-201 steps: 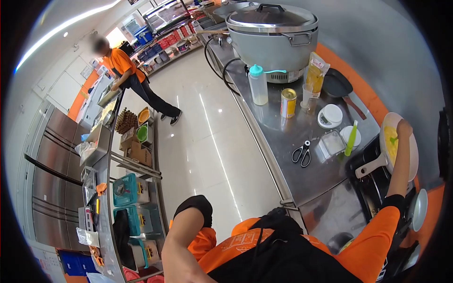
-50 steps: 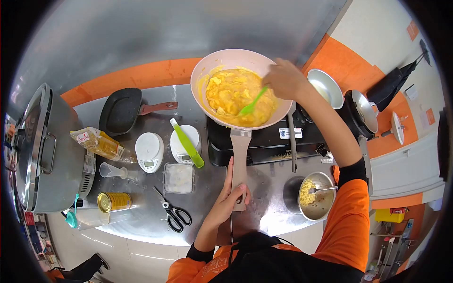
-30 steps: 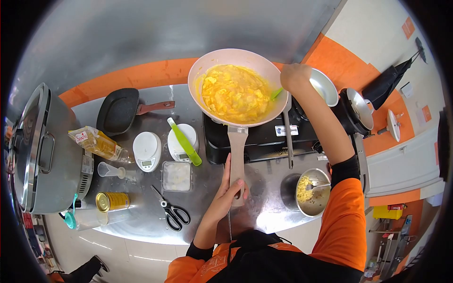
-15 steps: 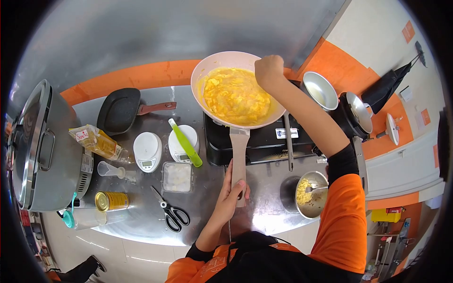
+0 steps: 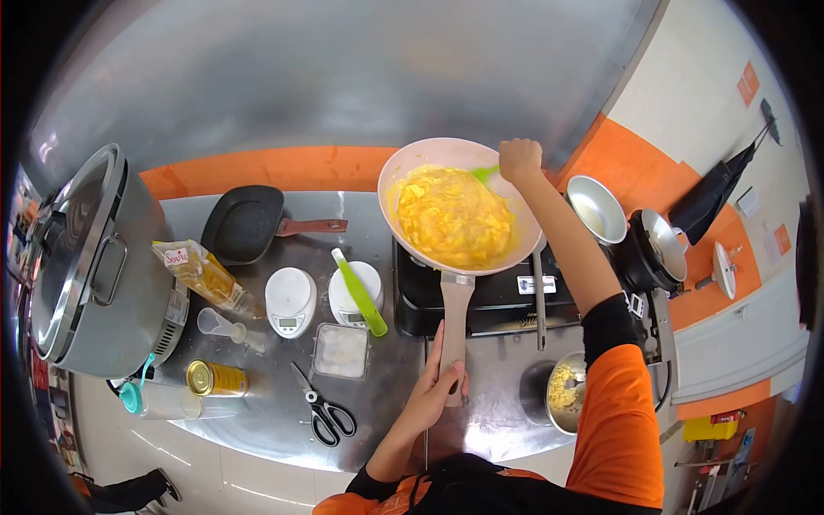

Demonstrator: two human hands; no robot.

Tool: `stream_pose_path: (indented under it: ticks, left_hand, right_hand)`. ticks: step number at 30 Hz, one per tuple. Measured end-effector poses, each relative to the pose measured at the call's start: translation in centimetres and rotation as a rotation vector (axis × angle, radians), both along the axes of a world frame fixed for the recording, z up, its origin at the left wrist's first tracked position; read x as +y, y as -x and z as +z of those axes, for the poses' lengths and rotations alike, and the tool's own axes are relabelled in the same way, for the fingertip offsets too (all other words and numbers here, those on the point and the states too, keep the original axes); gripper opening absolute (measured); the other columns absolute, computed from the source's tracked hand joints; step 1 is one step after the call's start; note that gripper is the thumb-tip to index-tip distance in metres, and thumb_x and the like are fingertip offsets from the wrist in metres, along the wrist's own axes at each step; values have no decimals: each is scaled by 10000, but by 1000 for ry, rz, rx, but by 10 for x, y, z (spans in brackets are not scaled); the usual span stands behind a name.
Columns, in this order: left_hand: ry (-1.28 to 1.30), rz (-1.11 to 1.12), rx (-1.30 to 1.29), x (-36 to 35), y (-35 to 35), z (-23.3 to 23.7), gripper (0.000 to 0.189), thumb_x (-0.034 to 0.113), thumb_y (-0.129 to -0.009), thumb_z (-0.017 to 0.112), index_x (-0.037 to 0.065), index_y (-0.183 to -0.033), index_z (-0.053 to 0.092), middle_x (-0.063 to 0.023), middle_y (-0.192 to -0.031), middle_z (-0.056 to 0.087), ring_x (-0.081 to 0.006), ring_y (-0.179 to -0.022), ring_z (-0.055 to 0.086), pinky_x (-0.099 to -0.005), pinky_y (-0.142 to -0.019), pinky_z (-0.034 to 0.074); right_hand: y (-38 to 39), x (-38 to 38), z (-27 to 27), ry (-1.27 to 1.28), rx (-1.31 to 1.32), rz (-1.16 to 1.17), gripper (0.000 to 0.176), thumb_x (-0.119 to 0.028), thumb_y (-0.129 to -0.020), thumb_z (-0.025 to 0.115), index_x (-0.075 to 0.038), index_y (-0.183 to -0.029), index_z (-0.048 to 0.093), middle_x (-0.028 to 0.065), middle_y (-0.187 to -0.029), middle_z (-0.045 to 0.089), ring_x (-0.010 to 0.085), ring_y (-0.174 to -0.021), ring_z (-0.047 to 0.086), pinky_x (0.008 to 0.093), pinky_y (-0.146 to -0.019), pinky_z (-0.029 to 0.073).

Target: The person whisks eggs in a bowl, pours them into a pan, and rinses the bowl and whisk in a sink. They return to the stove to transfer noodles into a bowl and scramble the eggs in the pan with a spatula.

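A pale pink frying pan (image 5: 412, 163) full of yellow scrambled egg (image 5: 451, 219) sits on a black portable stove (image 5: 493, 287). My left hand (image 5: 438, 386) grips the end of the pan's long handle (image 5: 455, 305). My right hand (image 5: 519, 159) is closed on a green spatula (image 5: 483, 174) whose blade touches the egg at the pan's far right rim.
On the steel counter (image 5: 257, 421) lie scissors (image 5: 324, 412), a clear tub (image 5: 342, 350), a white scale (image 5: 290, 300), a white bowl with a green spatula (image 5: 360, 292), a yellow can (image 5: 216, 378), an oil pouch (image 5: 202, 270), a black pan (image 5: 245, 223) and a big pot (image 5: 90, 270). A steel bowl of egg (image 5: 566, 390) stands right.
My right hand has swept the spatula from the pan's middle round to its far right rim. The left hand has stayed on the handle. Seconds earlier I looked away across the kitchen floor.
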State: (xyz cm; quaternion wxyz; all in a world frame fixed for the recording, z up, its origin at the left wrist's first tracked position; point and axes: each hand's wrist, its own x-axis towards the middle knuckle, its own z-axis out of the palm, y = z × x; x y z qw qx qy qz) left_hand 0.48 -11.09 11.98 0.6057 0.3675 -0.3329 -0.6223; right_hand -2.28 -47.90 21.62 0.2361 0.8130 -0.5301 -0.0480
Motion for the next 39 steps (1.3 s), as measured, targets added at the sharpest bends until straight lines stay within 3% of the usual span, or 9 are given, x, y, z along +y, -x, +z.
stream_pose_path:
  ticks: [9, 12, 15, 18, 22, 25, 28, 34, 39]
  left_hand:
    - [9, -54, -30, -1, -5, 2, 651, 124, -926, 381, 124, -1425, -36, -20, -801, 426, -108, -655, 458, -229, -621, 380]
    - [14, -11, -59, -2, -3, 8, 649, 181, -919, 391, 153, -1428, -10, -37, -672, 477, -84, -585, 417, -221, -544, 397]
    - [-10, -28, -47, -1, -5, 9, 649, 200, -922, 401, 152, -1429, -2, -40, -691, 481, -80, -596, 417, -219, -552, 402]
    - [4, 1, -76, 0, -4, 6, 633, 223, -925, 414, 152, -1430, 40, -45, -713, 493, -80, -621, 436, -217, -555, 407]
    - [-57, 57, -58, 4, 3, 2, 581, 236, -927, 424, 109, -1417, 139, -49, -808, 521, -91, -713, 503, -227, -558, 429]
    - [-78, 162, -65, 8, 13, 11, 589, 250, -932, 430, 84, -1411, 131, -26, -819, 497, -75, -682, 456, -214, -560, 408]
    - [-99, 185, -108, 10, 15, 3, 535, 244, -931, 426, 71, -1389, 209, -34, -827, 499, -66, -693, 463, -198, -538, 402]
    - [-101, 269, -67, 8, 26, 12, 535, 286, -927, 435, 72, -1379, 248, -21, -769, 465, -71, -559, 398, -190, -503, 341]
    - [-73, 283, -102, 8, 27, 17, 563, 248, -932, 424, 99, -1411, 169, -23, -780, 468, -71, -581, 400, -192, -503, 354]
  right_hand:
    - [-14, 0, -29, -266, -374, 708, 191, -225, -803, 564, -225, -950, 686, 79, -855, 655, 263, -784, 613, 386, -697, 480]
    - [-7, 34, -1, -533, -196, 551, 226, -186, -782, 558, -266, -950, 687, 66, -876, 662, 244, -830, 617, 357, -726, 483]
    - [15, 62, 14, -557, -19, 553, 276, -132, -760, 533, -269, -942, 690, 51, -878, 665, 238, -848, 619, 352, -738, 488]
    - [40, 79, 34, -500, 151, 459, 325, -105, -746, 513, -293, -947, 686, 30, -875, 667, 231, -867, 619, 351, -750, 493]
    - [56, 73, 60, -276, 85, 226, 193, -124, -744, 539, -161, -848, 698, 69, -874, 667, 226, -830, 641, 350, -688, 512]
    - [66, 45, 33, 52, 42, 253, 148, -129, -763, 543, -113, -788, 688, 90, -847, 668, 229, -792, 653, 343, -637, 511]
    - [78, 38, 18, 51, 117, 239, 142, -132, -774, 549, -117, -799, 689, 81, -827, 669, 226, -792, 654, 344, -618, 505]
    - [92, 71, 36, -295, 253, 271, 169, -140, -745, 540, -75, -816, 679, 92, -826, 670, 220, -751, 652, 353, -580, 495]
    - [65, 63, 37, -825, 184, 389, 202, -152, -741, 528, -32, -809, 676, 158, -792, 650, 268, -682, 608, 363, -609, 468]
